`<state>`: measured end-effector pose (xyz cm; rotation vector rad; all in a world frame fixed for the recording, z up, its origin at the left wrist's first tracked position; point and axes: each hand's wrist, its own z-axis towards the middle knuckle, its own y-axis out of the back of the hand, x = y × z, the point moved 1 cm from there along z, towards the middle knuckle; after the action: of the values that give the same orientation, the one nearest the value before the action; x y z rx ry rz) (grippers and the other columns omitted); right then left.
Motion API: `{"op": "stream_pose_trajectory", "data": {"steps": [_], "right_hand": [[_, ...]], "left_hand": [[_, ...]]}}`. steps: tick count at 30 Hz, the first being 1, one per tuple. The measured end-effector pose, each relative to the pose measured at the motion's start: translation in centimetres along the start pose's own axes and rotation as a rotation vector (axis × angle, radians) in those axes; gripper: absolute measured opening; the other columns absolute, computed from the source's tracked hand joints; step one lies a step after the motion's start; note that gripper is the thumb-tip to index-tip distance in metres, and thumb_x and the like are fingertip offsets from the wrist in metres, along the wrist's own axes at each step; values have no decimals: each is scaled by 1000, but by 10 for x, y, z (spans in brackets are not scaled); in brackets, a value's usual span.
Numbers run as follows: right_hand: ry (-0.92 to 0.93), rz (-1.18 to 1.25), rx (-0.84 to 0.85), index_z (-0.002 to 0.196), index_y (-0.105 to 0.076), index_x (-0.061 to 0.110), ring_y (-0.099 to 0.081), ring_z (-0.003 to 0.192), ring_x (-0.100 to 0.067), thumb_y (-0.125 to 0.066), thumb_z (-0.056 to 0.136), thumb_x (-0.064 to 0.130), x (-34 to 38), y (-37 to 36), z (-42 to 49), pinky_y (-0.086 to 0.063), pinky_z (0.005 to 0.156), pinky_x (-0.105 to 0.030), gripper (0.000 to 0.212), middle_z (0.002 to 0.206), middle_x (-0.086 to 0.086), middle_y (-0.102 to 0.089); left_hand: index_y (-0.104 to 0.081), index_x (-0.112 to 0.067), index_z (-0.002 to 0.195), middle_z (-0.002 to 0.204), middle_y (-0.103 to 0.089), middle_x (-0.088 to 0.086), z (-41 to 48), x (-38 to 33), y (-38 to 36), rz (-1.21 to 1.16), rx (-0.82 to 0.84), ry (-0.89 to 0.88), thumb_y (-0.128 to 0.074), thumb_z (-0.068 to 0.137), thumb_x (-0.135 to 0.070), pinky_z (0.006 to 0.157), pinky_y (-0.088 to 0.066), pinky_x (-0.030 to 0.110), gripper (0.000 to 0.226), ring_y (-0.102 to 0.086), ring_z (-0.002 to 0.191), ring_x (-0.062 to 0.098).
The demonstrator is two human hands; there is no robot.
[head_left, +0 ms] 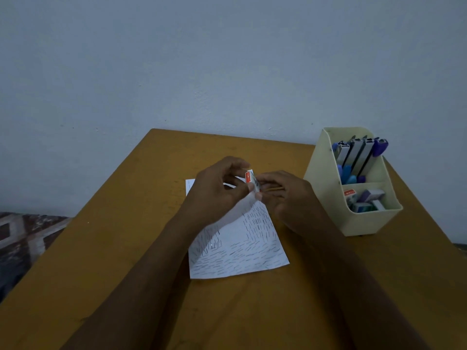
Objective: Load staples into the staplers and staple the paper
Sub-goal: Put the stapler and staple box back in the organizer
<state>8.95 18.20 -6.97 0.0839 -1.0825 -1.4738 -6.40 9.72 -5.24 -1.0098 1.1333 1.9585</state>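
- Left hand (217, 190): fingers pinch the staple box (251, 180), held over the far end of the paper (240, 243), mid worktop (126, 248).
- Right hand (290, 198): fingers curled, gripping the box's right end (contents not discernible).
- Staplers (358, 155) stand in the organizer (353, 223), far right.

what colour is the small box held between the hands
The small box is red-orange and white, best seen in the head view.

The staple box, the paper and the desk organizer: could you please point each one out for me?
staple box (251, 178), head view, on its red-and-white face.
paper (242, 253), head view, on its marked lower half.
desk organizer (364, 223), head view, on its cream front wall.
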Motion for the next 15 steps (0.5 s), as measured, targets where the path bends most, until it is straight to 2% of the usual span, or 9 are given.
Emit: {"op": "stream_pose_trajectory", "data": {"steps": [4,7,11,12,15], "right_hand": [[-85,40,-110,104,-65,12,-63,85,-13,-73,79,22,15,10,-7,-56,76,-33,28,97,-1,-65],[-94,22,-157,104,-65,9,-63,84,-17,-71,79,26,28,23,-13,-56,75,-38,31,95,-5,-65],[-101,-4,-210,108,-64,8,-64,89,-18,-70,79,27,40,52,-21,-58,77,-36,35,100,-7,-67],[-106,-12,-226,109,-64,8,-64,90,-15,-71,79,26,41,59,-23,-57,79,-31,36,102,-6,-67],[-170,-19,-264,112,-63,8,-60,87,0,-74,78,21,41,86,-30,-49,76,-6,38,104,2,-65]], "left_hand": [[-68,-21,95,92,-68,-12,-4,-15,-3,36,-44,-66,-71,83,-16,73,-57,22,13,-67,80,4],[-71,-18,94,90,-70,-11,-6,-32,-7,58,-84,-101,-74,81,-20,72,-57,21,13,-67,78,3],[-71,-17,90,86,-70,-10,-2,-64,-14,89,-96,-174,-74,81,-17,70,-56,18,10,-66,75,2],[-71,-18,90,85,-70,-10,-1,-72,-17,105,-97,-196,-73,81,-17,69,-55,16,9,-66,75,2],[-70,-18,88,81,-68,-10,5,-94,-33,131,-94,-247,-72,82,-15,67,-55,14,7,-67,76,3]]}}
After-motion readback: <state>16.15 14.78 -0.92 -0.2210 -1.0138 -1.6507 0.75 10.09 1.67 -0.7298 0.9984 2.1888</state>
